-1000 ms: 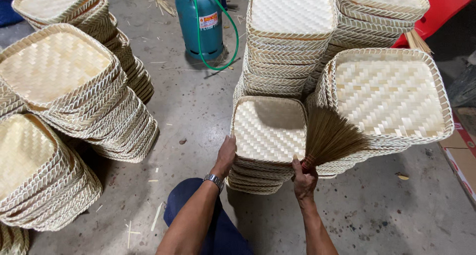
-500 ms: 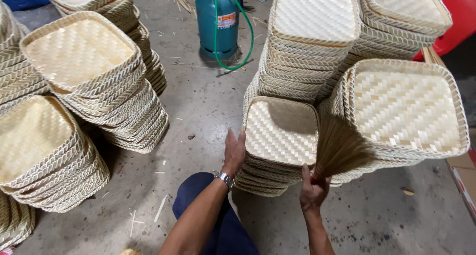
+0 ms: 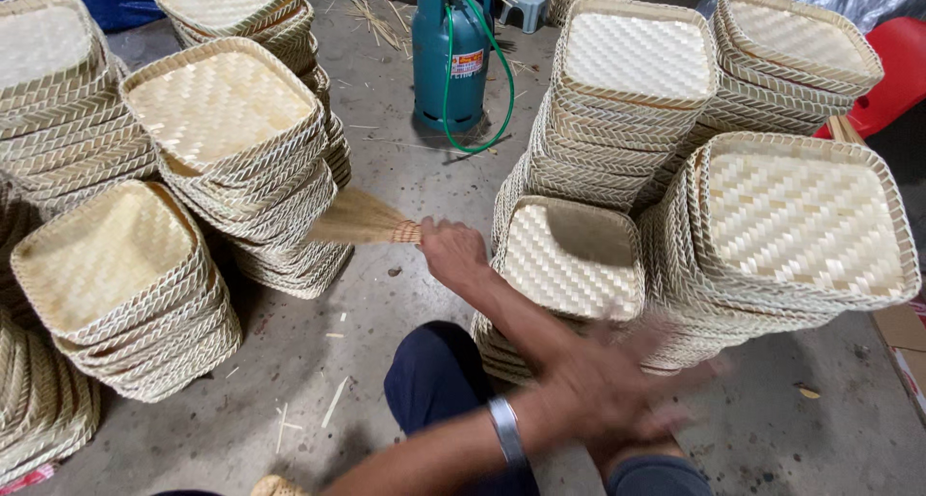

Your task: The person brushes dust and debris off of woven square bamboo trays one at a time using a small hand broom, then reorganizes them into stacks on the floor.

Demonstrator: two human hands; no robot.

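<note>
Two hands cross over the knees: the right hand (image 3: 451,252) grips a small straw brush (image 3: 362,219), its bristles pointing at the left-hand basket stack (image 3: 246,158). Blurred, the left hand (image 3: 603,399) sits beside the front basket stack (image 3: 571,261); its fingers seem loosely spread and empty, though I cannot tell for sure.

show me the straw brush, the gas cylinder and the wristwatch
straw brush (image 3: 359,218), head view, on the fanned bristles left of the right hand's grip
gas cylinder (image 3: 449,67), head view, on the teal body below the green hose
wristwatch (image 3: 504,431), head view, on the band around the left wrist
</note>
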